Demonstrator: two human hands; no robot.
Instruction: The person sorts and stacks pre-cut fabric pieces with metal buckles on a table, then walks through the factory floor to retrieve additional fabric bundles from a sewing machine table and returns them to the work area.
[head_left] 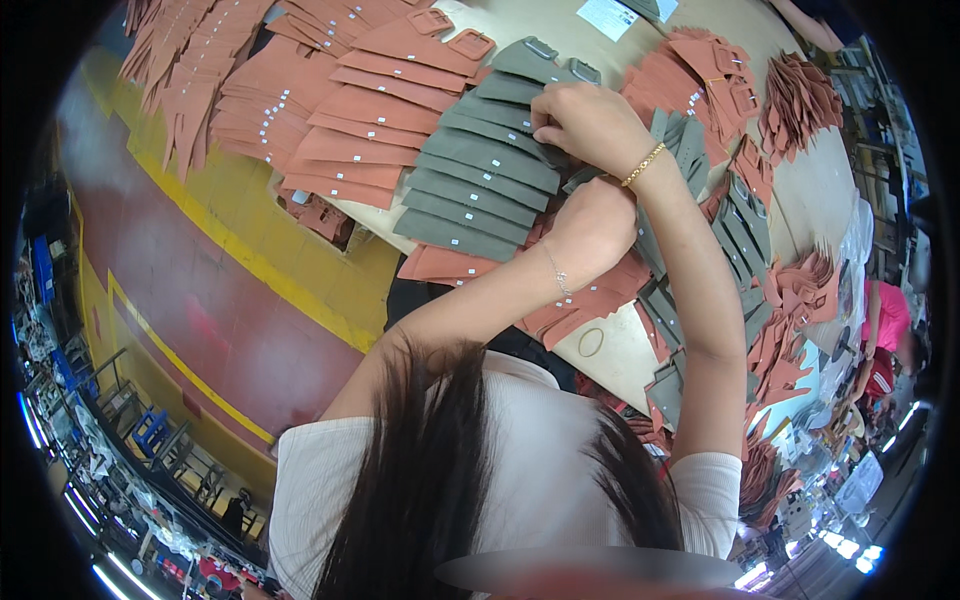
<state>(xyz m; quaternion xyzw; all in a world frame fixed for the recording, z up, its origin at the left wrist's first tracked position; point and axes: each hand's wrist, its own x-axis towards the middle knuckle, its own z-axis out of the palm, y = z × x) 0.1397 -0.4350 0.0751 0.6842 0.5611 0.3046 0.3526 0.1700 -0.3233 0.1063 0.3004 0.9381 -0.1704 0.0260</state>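
Dark green cut fabric pieces [480, 185] lie fanned in an overlapping stack, each bearing a small white sticker. My right hand [595, 125], with a gold bracelet at the wrist, is over the stack's right edge. Its fingers curl closed; whatever is between them is hidden. Below it is my left hand [597, 225], a thin silver bracelet on its wrist, partly under my right wrist. The fingers of that hand are out of sight, and a bit of dark green fabric shows beside it. Orange-brown pieces [450, 265] stick out from under the green stack.
More stickered orange-brown pieces [365, 130] fan out to the left, and bundles [690, 85] lie to the right. Green strips [745, 235] sit beside my right forearm. A rubber band [591, 342] rests on the pale table [615, 350]. A person in pink [885, 315] is far right.
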